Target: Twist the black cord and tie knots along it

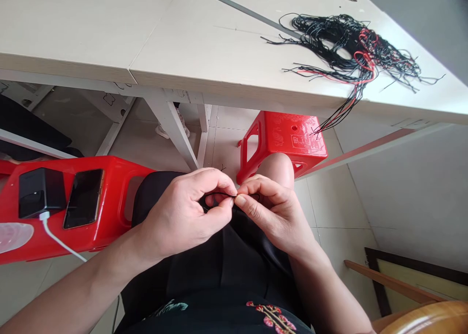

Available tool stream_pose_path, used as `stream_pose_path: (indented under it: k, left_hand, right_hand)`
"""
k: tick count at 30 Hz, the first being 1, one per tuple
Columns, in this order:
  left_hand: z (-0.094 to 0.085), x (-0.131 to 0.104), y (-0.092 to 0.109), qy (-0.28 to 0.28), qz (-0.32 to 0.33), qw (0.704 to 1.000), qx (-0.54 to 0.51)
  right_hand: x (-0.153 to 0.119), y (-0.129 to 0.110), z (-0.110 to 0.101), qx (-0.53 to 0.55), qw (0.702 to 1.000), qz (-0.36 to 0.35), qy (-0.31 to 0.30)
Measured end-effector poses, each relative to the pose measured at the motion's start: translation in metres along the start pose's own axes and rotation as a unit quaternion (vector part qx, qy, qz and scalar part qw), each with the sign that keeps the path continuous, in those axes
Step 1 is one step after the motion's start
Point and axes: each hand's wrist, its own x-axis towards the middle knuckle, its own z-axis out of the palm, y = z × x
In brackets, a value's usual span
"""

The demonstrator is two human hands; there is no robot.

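Note:
Both hands meet above the lap, fingertips touching. My left hand (193,209) is closed in a pinch on a thin black cord (224,194), which runs between its thumb and forefinger. Pinched at the same spot, my right hand (268,205) also grips the cord, and a small loop of it shows behind the fingers. The very point where the fingertips meet hides any knot or small part. On the table, at the upper right, lies a tangled bundle of black cords (340,41) with some red ones; several ends hang over the front edge.
A grey metal strip (252,16) lies partly under the bundle on the white table (91,27). Below stands a red stool (292,139). At left, another red stool (117,192) bears a phone (84,197) and a black box (42,192) with a white cable. A person's shoe shows under the table.

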Motion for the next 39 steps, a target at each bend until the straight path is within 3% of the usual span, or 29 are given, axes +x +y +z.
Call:
stream_pose_path:
  k: [7, 10, 14, 18, 21, 28, 39]
  left_hand:
    - [0.003, 0.007, 0.001, -0.006, 0.074, 0.997, 0.032]
    - [0.005, 0.007, 0.003, -0.012, 0.076, 0.997, 0.019]
    - [0.008, 0.005, 0.004, -0.036, 0.017, 0.998, -0.047]
    - [0.007, 0.004, 0.003, -0.055, -0.089, 0.986, -0.130]
    - [0.004, 0.004, 0.003, -0.055, -0.119, 0.986, -0.106]
    - [0.002, 0.005, 0.003, -0.022, -0.130, 0.991, -0.027]
    - [0.002, 0.002, 0.009, -0.031, -0.087, 0.993, 0.069]
  right_hand:
    - [0.002, -0.003, 0.000, 0.061, 0.997, 0.031, -0.027]
    - [0.001, -0.001, -0.001, 0.083, 0.995, 0.038, -0.051]
    - [0.001, 0.008, 0.000, 0.215, 0.968, 0.099, -0.085]
    - [0.002, 0.013, -0.003, 0.297, 0.944, 0.139, -0.034]
    - [0.003, 0.011, -0.004, 0.259, 0.958, 0.126, -0.006]
    - [-0.001, 0.004, 0.004, 0.060, 0.996, 0.001, 0.060]
    - [-0.003, 0.008, 0.001, -0.067, 0.997, 0.011, 0.042]
